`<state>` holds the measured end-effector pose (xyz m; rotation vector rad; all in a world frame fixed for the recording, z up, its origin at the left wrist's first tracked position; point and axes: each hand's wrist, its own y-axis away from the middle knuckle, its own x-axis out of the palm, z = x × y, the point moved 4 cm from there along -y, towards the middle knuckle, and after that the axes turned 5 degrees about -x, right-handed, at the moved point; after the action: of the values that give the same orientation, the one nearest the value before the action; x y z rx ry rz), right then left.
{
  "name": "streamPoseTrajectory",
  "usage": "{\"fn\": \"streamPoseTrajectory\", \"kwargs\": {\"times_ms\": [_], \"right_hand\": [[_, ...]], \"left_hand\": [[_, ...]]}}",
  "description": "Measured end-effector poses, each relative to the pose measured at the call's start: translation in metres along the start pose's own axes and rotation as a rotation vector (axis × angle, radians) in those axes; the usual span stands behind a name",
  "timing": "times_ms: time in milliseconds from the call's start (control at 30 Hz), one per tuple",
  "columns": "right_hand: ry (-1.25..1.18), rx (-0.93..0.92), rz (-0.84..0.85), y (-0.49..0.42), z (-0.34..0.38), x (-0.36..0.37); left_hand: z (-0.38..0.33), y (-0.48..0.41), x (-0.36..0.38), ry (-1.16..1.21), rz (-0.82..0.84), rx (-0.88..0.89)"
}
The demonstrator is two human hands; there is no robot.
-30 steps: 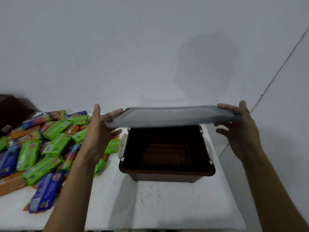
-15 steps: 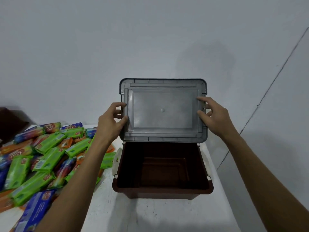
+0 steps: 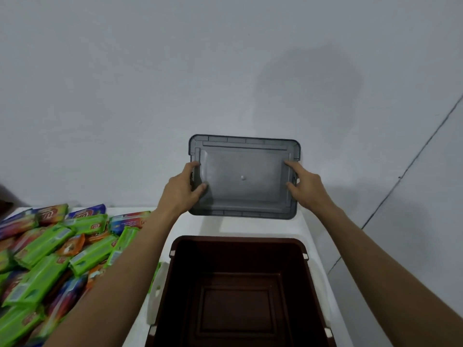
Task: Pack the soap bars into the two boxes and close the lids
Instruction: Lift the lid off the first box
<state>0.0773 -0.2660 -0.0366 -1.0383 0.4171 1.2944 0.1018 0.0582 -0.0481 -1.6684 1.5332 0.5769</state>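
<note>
A brown plastic box [image 3: 302,291] stands open and empty on the white table, right in front of me. Beyond it I hold its grey lid [image 3: 244,176] upright near the wall, underside facing me. My left hand [image 3: 181,190] grips the lid's left edge and my right hand [image 3: 304,185] grips its right edge. A heap of wrapped soap bars [image 3: 53,249], mostly green with some blue and orange, lies on the table to the left of the box.
The white table [image 3: 218,227] ends just right of the box, with grey floor or wall beyond. A white latch [image 3: 156,289] hangs on the box's left side. A dark object [image 3: 5,199] shows at the far left edge.
The lid went from flat above the box to upright, then moved away from me to the back of the table. The view has tilted down over the box.
</note>
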Motion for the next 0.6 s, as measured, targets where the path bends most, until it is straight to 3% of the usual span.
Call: {"fn": "streamPoseTrajectory", "kwargs": {"times_ms": [200, 600], "right_hand": [[0.038, 0.028, 0.133, -0.007, -0.029, 0.039], [0.093, 0.120, 0.162, 0.008, -0.038, 0.058]], "left_hand": [[0.020, -0.016, 0.044, 0.019, 0.232, -0.079], [0.044, -0.016, 0.069, -0.026, 0.295, -0.077]]}}
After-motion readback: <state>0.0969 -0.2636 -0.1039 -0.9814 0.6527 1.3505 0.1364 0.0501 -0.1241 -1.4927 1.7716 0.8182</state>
